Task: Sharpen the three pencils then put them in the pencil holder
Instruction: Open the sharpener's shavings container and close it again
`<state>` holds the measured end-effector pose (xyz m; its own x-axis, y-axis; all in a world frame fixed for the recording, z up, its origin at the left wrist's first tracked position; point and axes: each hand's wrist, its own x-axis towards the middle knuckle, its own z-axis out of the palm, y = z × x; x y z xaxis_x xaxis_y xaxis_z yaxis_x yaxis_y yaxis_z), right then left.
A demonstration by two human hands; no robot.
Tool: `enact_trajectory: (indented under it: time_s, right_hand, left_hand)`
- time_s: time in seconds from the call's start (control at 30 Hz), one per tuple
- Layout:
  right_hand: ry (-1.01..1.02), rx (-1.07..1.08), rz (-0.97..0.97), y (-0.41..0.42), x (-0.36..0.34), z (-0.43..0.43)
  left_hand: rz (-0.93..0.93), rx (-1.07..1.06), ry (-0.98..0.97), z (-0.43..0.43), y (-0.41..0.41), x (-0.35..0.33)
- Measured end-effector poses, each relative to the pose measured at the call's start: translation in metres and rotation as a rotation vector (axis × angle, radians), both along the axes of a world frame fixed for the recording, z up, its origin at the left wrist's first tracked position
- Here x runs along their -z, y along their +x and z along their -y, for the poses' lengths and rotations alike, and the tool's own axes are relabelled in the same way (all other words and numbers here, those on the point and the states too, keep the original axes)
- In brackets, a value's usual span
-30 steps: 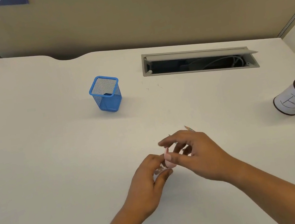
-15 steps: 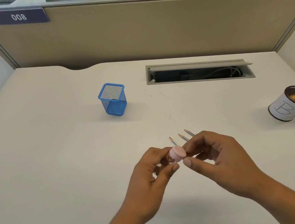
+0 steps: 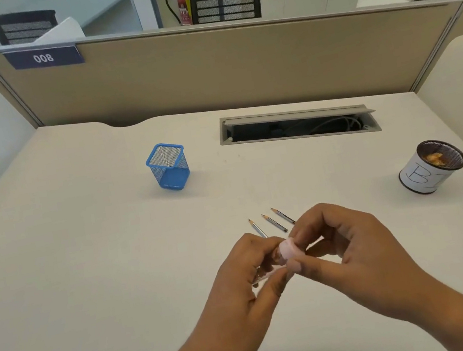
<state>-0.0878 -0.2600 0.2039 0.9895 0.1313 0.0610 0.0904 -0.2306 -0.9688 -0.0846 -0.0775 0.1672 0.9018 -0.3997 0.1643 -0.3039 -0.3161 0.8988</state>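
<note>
Three grey pencils lie side by side on the desk with their sharp tips pointing away: the left pencil (image 3: 256, 227), the middle pencil (image 3: 273, 222) and the right pencil (image 3: 283, 215). Their near ends are hidden behind my hands. A small pink sharpener (image 3: 288, 250) is held just above the desk between both hands. My left hand (image 3: 240, 293) pinches its left, clear part, and my right hand (image 3: 356, 252) pinches its pink end with thumb and fingertips. The blue mesh pencil holder (image 3: 168, 166) stands upright farther back on the left, with nothing visible in it.
A black mesh cup (image 3: 431, 166) wrapped in white paper marked "B" lies tilted at the right, with shavings inside. An open cable slot (image 3: 298, 125) is sunk into the desk at the back. A beige partition (image 3: 206, 69) walls the far edge.
The view has tilted up and the pencil tips have come out from behind my hands. My hands stay together on the pink sharpener, with the right fingers shifted on its end.
</note>
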Motion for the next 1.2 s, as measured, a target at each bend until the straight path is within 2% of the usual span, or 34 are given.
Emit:
enact_trajectory:
  time_s: [0.1,0.2,0.33,0.4,0.57,0.7,0.8,0.93,1.1,1.2]
  right_hand:
    - [-0.086,0.008,-0.010,-0.008,0.000,0.012]
    - [-0.175,-0.008,0.066,-0.020,0.000,0.019]
    - [-0.219,0.036,0.137,-0.030,0.002,0.030]
    - [-0.252,-0.016,0.159,-0.036,0.004,0.034]
    - [-0.270,-0.017,0.189,-0.044,0.002,0.048]
    - [-0.247,-0.089,0.157,-0.043,0.001,0.048]
    - [-0.250,-0.127,0.208,-0.036,-0.003,0.043]
    - [-0.344,-0.114,0.356,-0.024,-0.002,0.029]
    - [-0.737,-0.018,0.504,0.000,0.005,-0.001]
    - [-0.765,0.001,0.618,0.015,0.002,-0.019]
  left_hand:
    - [0.018,-0.011,0.166,0.021,-0.013,-0.003]
    - [0.021,-0.144,0.310,0.043,-0.026,-0.001]
    - [0.020,-0.273,0.275,0.067,-0.032,0.000]
    - [-0.018,-0.299,0.273,0.074,-0.034,0.002]
    - [0.002,-0.300,0.332,0.082,-0.039,0.003]
    - [0.001,-0.279,0.329,0.079,-0.040,0.006]
    - [0.017,-0.246,0.325,0.070,-0.033,0.003]
    - [0.034,-0.197,0.324,0.056,-0.017,-0.001]
    - [0.032,-0.192,0.331,0.046,0.000,-0.008]
    - [0.126,-0.138,0.342,0.034,0.010,-0.013]
